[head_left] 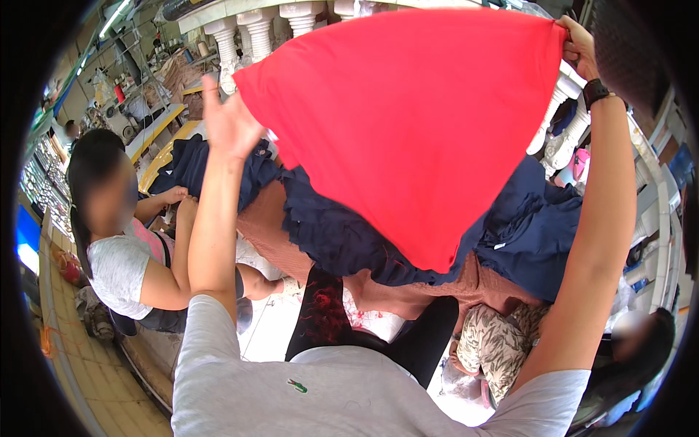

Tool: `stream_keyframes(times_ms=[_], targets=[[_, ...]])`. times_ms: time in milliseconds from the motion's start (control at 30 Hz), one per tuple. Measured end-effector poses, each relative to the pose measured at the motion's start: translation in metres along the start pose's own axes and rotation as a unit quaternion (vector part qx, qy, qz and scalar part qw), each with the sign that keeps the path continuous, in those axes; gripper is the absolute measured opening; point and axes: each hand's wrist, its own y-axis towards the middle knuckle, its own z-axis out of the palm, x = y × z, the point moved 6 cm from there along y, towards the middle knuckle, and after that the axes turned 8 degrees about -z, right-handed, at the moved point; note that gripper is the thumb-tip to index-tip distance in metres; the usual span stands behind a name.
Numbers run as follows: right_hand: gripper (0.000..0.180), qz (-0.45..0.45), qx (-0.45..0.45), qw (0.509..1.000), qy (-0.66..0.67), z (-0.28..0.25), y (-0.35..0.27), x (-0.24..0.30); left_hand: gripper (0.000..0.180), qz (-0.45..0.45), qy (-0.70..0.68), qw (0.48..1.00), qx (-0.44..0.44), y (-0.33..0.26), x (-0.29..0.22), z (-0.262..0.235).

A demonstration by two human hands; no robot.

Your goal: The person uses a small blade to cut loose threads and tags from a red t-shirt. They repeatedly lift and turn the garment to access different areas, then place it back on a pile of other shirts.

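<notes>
A large red cloth [408,124] is spread out in the air in front of me, its lower point hanging over the navy fabric. My right hand [579,47], raised at the far right, is closed on its upper right corner. At the left edge of the cloth is my left hand [234,125], with one digit stretched upward and apart. Its other fingers are partly hidden by the cloth. A heap of navy fabric [342,229] lies beneath, over a brown cloth [273,226]. More navy pieces [531,226] are piled to the right.
A co-worker [124,240] sits close on my left, hands at a navy pile [193,164]. Another person [633,357] is at the lower right, near patterned fabric [495,349]. A white balustrade [258,36] runs along the far side. Sewing equipment stands at the back left.
</notes>
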Motion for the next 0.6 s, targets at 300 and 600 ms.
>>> stream_keyframes(times_ms=[300,600], targets=[[0.017,0.171,0.003,0.979,0.113,-0.025,-0.036,-0.036,0.038,0.037,0.224,0.973,-0.044,0.031,-0.049,0.009],[0.024,0.263,0.121,0.9,0.325,-0.018,-0.066,-0.112,0.034,0.068,0.481,0.866,-0.122,0.078,-0.18,-0.034]])
